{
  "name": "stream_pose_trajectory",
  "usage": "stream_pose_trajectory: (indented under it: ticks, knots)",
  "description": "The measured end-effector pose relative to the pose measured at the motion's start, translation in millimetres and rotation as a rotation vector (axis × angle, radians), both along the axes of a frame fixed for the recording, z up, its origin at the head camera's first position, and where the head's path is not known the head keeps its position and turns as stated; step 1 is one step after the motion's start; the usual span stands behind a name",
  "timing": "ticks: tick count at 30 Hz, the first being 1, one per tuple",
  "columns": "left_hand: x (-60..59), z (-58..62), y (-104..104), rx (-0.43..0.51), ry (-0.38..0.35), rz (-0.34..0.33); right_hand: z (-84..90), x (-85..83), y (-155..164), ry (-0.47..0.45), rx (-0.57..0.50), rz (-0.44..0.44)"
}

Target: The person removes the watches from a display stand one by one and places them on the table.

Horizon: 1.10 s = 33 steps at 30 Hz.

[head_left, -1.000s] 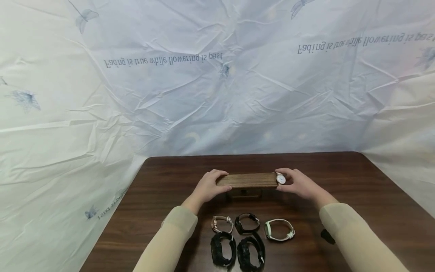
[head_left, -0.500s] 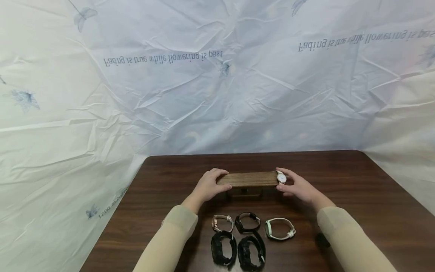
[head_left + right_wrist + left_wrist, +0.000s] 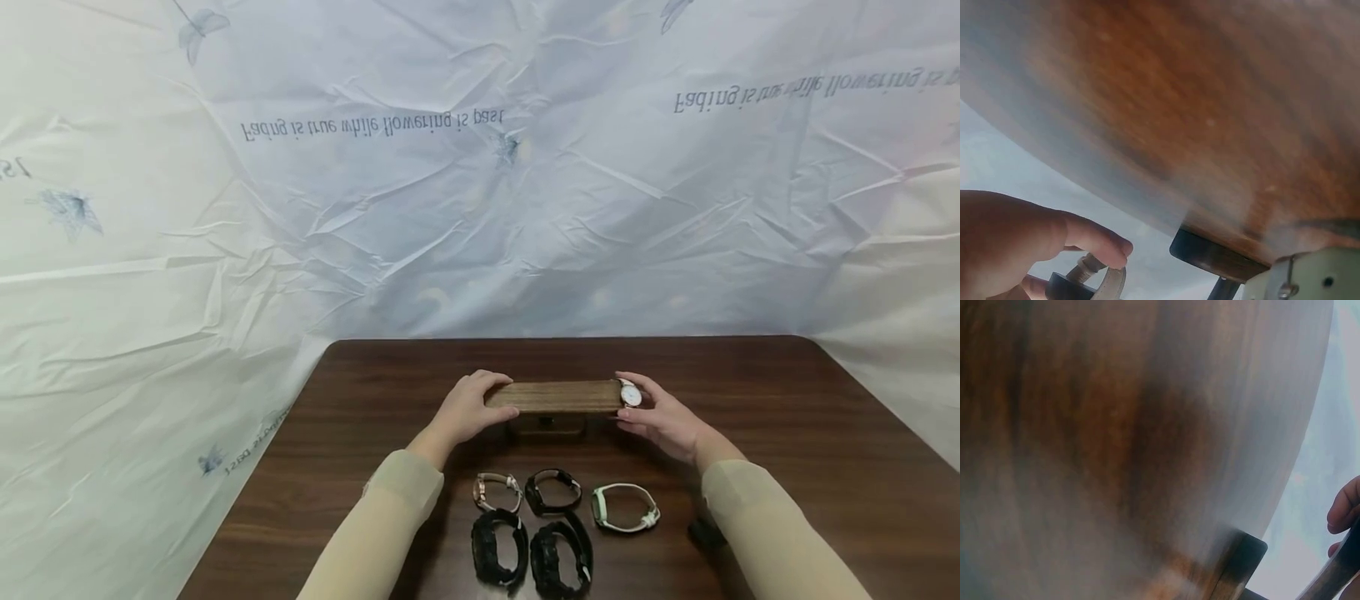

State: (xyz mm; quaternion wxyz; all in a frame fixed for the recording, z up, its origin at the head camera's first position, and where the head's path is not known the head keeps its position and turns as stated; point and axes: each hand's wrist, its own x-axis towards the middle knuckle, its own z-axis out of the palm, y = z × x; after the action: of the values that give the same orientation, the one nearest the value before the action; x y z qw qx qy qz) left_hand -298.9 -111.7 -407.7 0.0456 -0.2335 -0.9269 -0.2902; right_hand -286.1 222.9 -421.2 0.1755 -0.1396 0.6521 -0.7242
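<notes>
Five wristwatches lie in two rows near the front edge of the dark wooden table [image 3: 787, 400]: rose-gold watch [image 3: 497, 492], black watch [image 3: 552, 491], mint-strapped watch [image 3: 624, 507]. Two black braided-strap watches [image 3: 495, 547] sit just behind them. Crinkled white printed sheet [image 3: 480, 208] forms the backdrop.

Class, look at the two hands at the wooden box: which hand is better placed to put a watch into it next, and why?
Probably the right hand: it already pinches a white-faced watch at the wooden box's right end, while the left hand only grips the box's left end.

Both sleeved arms reach forward, left hand [image 3: 467, 410] and right hand [image 3: 663, 417] curled inward.
</notes>
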Motion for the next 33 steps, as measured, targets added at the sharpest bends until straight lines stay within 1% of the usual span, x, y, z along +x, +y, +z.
stream_pose_trajectory:
  ticks: [4,8,16,20,24,33]
  knots:
    - [0.9,1.9,-1,-0.01,-0.008,0.0,-0.5,-1.4,3,0.023,0.039,0.016]
    - [0.9,3.4,0,-0.006,-0.019,0.004,-0.7,-1.5,10,0.045,0.095,0.009]
    - [0.4,3.3,0,-0.001,-0.016,0.0,0.9,0.3,22,0.082,0.296,-0.047]
    - [0.3,1.9,0,0.002,-0.015,-0.004,0.1,1.8,26,0.073,0.34,-0.055]
    - [1.1,2.0,0,0.003,-0.012,-0.001,-0.6,5.5,28,0.085,0.361,-0.057]
    - [1.5,3.3,0,-0.003,-0.014,0.001,0.1,13.8,32,0.155,0.45,-0.068]
